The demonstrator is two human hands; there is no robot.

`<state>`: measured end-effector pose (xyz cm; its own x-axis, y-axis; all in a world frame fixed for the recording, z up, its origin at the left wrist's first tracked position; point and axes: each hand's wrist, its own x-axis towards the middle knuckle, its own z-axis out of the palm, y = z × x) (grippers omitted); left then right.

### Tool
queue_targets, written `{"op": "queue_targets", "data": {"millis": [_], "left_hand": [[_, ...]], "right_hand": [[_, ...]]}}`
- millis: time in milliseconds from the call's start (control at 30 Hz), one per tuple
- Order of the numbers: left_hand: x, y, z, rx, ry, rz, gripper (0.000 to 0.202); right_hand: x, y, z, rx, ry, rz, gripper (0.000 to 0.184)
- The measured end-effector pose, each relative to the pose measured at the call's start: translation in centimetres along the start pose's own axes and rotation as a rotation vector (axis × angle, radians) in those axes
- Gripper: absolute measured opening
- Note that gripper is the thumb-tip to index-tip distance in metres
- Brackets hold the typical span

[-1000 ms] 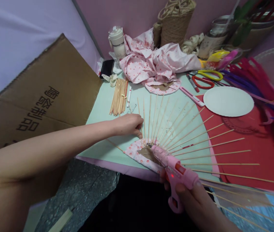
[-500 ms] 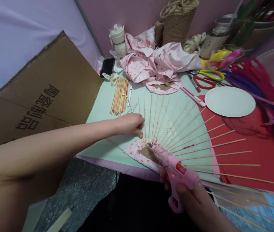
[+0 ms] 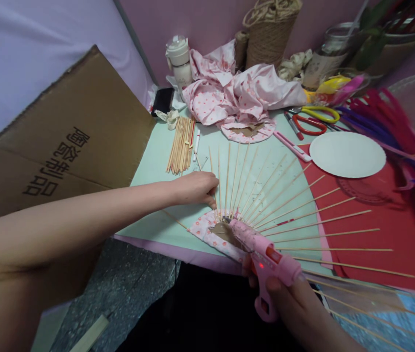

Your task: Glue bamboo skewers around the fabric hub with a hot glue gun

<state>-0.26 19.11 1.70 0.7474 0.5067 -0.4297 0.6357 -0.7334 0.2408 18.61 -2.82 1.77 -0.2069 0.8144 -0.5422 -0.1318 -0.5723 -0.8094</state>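
Observation:
My right hand is wrapped round a pink glue gun, whose nozzle rests on the brown cardboard middle of a pink flowered fabric disc at the table's near edge. Several thin wooden sticks fan out from that disc across the mint mat and red paper. My left hand reaches in from the left, fingers pinched on the leftmost stick of the fan close to the disc.
A bundle of spare sticks lies behind my left hand. A cardboard box flap stands at the left. Further back are crumpled pink fabric, a second fabric disc, scissors, a white paper circle, twine spools and pipe cleaners.

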Motion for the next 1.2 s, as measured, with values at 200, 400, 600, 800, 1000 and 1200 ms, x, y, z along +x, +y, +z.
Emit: {"op": "queue_targets", "data": {"millis": [200,400,600,800,1000,1200], "left_hand": [[-0.04,0.06,-0.08,-0.014,-0.003,-0.006,0.030],[-0.27,-0.13,0.00,-0.049,0.023,0.008,0.030],[-0.65,0.00,-0.09,-0.070,0.067,0.029,0.030],[-0.88,-0.19,0.09,-0.090,0.088,0.061,0.028],[-0.84,-0.25,0.21,-0.077,0.085,0.080,0.028],[-0.76,-0.23,0.19,-0.095,0.070,0.087,0.028]], "right_hand": [[-0.04,-0.32,0.11,0.001,0.002,0.011,0.032],[0.02,-0.32,0.10,0.017,0.018,0.036,0.025],[-0.05,-0.71,0.38,0.046,0.027,0.050,0.026],[-0.20,-0.65,0.39,0.086,0.042,0.098,0.028],[-0.11,-0.33,0.19,0.070,0.030,0.091,0.034],[-0.13,-0.37,0.12,0.035,0.015,0.074,0.026]]}}
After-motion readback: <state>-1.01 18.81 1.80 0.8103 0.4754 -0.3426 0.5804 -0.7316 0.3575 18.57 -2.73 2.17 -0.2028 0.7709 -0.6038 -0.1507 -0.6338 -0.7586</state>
